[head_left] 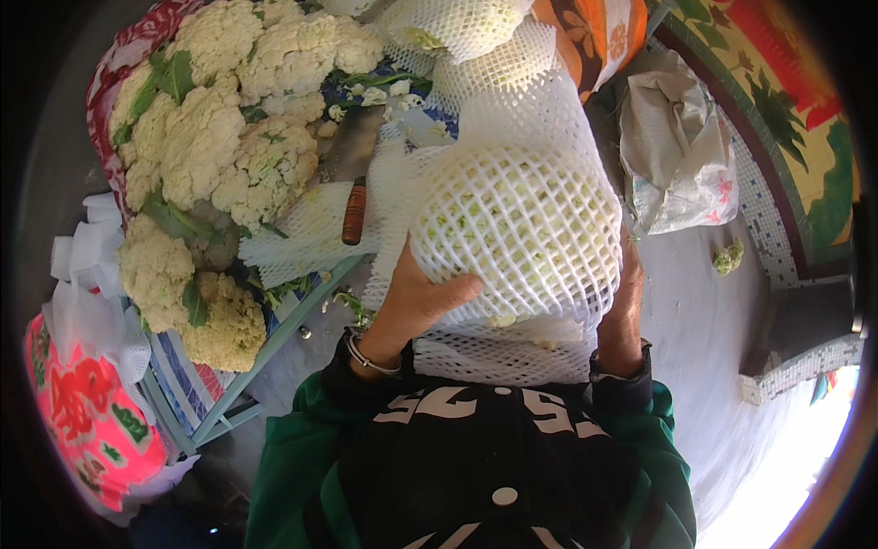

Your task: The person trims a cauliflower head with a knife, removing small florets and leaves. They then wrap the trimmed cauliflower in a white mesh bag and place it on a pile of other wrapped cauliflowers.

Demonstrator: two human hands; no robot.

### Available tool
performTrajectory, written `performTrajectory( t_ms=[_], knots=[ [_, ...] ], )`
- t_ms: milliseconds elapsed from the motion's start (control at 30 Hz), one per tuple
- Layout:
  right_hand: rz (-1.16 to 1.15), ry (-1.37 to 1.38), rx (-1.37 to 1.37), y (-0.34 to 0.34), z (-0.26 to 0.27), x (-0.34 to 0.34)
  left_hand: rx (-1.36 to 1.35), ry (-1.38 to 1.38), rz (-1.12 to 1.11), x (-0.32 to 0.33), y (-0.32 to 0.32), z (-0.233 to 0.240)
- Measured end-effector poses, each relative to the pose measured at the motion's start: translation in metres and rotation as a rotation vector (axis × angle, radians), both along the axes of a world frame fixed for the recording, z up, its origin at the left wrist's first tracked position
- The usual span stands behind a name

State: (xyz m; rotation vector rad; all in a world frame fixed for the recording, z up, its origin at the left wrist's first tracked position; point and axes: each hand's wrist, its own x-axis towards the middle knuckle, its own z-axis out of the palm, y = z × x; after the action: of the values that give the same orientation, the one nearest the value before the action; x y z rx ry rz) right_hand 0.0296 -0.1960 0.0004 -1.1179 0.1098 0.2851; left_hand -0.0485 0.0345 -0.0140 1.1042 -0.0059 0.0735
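Note:
Between my two hands is a large cauliflower (514,230) inside a white foam net sleeve, close in front of my chest. My left hand (425,295) grips its lower left side, with the thumb lying over the netting. On the other side my right hand (623,291) presses against the netted head; its fingers are hidden behind it. Another piece of foam netting (504,360) hangs below, against my jacket. To the left, a cleaver with a wooden handle (354,213) lies on flat foam netting (309,240), its blade pointing away from me.
Bare cauliflowers (199,144) are heaped at the left on a red-and-white cloth (103,130). Several netted heads (459,27) sit at the far side. A woven sack (675,144) and a cauliflower piece (728,257) are on the floor at right. A pink bag (96,412) stands lower left beside a metal frame (274,350).

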Motion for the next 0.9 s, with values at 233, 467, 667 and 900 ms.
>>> performTrajectory(
  t_ms=[233,467,667,900],
  knots=[
    [-0.005,-0.572,-1.006,-0.029,-0.032,0.014,0.131,0.105,-0.067,0.014,-0.002,-0.007],
    [-0.008,-0.52,-0.908,-0.024,-0.027,0.027,0.547,0.098,-0.059,0.011,0.023,0.002],
    [0.041,-0.732,-0.69,-0.015,-0.012,0.036,0.732,0.036,0.218,0.042,0.036,0.003],
    [0.081,-0.842,-0.908,0.007,0.019,0.037,0.425,0.107,-0.019,0.053,0.05,-0.003]
  ],
)
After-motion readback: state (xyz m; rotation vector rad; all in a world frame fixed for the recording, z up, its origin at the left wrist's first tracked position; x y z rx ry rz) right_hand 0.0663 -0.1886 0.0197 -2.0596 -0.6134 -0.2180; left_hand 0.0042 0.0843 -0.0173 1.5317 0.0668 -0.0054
